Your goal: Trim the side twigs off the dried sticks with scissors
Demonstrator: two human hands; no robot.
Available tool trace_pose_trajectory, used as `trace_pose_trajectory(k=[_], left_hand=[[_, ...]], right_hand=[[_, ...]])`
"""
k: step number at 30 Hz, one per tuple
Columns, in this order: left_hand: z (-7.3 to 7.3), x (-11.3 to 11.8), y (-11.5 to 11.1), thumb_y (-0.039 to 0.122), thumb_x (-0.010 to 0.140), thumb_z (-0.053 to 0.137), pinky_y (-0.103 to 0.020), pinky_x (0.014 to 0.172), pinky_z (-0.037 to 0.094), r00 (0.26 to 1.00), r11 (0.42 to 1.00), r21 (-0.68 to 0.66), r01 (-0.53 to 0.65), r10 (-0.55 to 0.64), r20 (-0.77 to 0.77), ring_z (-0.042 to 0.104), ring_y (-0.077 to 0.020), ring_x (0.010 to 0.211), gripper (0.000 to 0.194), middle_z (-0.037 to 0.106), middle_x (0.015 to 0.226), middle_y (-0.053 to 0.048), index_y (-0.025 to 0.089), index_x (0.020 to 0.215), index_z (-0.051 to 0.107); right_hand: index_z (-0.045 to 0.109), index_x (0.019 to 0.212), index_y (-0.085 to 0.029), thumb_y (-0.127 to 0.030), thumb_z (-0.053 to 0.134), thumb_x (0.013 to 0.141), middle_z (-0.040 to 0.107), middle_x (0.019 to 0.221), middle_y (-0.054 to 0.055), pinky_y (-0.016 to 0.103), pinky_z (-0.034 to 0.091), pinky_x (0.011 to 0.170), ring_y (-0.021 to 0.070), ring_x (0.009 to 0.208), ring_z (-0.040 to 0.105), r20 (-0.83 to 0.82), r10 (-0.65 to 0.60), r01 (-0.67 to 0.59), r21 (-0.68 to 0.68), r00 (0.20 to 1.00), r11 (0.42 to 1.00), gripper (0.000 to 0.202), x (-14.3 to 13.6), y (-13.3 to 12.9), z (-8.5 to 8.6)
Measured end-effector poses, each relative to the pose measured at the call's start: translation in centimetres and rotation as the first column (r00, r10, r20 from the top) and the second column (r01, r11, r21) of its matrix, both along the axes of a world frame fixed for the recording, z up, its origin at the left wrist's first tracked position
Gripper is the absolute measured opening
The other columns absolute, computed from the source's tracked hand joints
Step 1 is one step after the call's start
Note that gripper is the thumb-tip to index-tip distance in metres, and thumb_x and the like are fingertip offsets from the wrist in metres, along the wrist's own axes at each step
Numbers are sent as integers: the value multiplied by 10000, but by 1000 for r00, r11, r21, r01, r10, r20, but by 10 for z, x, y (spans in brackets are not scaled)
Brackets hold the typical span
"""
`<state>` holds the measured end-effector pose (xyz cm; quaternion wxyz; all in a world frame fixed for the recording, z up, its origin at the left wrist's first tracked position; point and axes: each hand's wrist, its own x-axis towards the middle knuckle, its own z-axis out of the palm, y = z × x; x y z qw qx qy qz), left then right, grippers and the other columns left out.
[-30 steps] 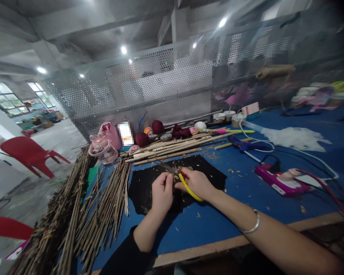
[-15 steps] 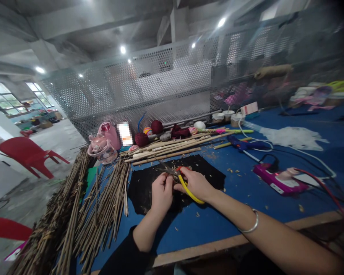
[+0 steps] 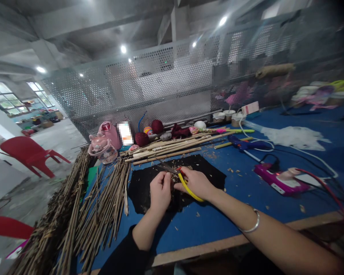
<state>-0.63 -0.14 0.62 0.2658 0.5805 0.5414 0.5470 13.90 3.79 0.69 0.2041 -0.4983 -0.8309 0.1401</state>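
My right hand (image 3: 195, 182) is wrapped round a pair of yellow-handled shears (image 3: 191, 192), whose metal blades point up and to the left, over a black cloth (image 3: 206, 168). Close to the blades, my left hand (image 3: 160, 189) is closed in a pinch. Whatever lies between its fingertips is hidden or too small to name. Small pale clippings are scattered on the cloth between and around my hands.
Thin cut sticks (image 3: 106, 208) lie left of the cloth, beside bundled twigs (image 3: 50, 214). Longer peeled sticks (image 3: 166, 145) and yarn balls (image 3: 157, 126) line the back. At right are a blue glue gun (image 3: 240, 144), a purple power strip (image 3: 271, 179) and cords.
My left hand has shifted slightly left, a little away from the shear blades. The right hand keeps its hold on the shears almost in the same place.
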Motion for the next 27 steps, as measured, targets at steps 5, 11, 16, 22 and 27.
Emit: trace_pose_trajectory(k=[5,11,16,22,27], left_hand=[[2,0,0,325,818,419,-199,559,359,1000,1000,20,11,-11,1,459,-107,581,267,529,613,-5,135,706,569],[1,0,0,303,821,410,-202,552,363,1000,1000,17,5,-5,5,469,-106,563,244,528,604,3,144,726,569],[1,0,0,296,819,413,-210,586,375,1000,1000,24,19,-19,2,487,-114,597,240,556,634,-10,140,760,585],[-1,-1,-1,336,824,407,-198,571,367,1000,1000,9,0,0,-3,471,-105,597,266,540,635,-4,142,734,565],[-2,-1,0,374,827,405,-183,513,329,1000,1000,-23,-14,14,8,426,-84,529,295,455,559,30,154,653,498]], right_hand=[[453,960,-184,-484,566,705,589,889,75,257,359,647,205,818,565,-43,62,-62,-12,997,998,410,0,-2,1],[444,978,-179,-496,565,701,579,913,87,276,372,682,215,857,553,-57,93,-93,14,994,996,438,0,-1,-3],[445,918,-184,-515,534,715,588,842,64,248,361,611,188,750,564,-61,89,-88,18,994,996,399,0,-2,-2],[478,770,-203,-550,509,717,566,659,10,218,270,484,134,549,497,-22,13,-14,-7,1000,1000,352,-1,-1,-1],[505,728,-202,-550,477,740,570,644,5,211,254,480,123,550,499,-12,-10,10,-40,1000,999,349,-2,1,-1]])
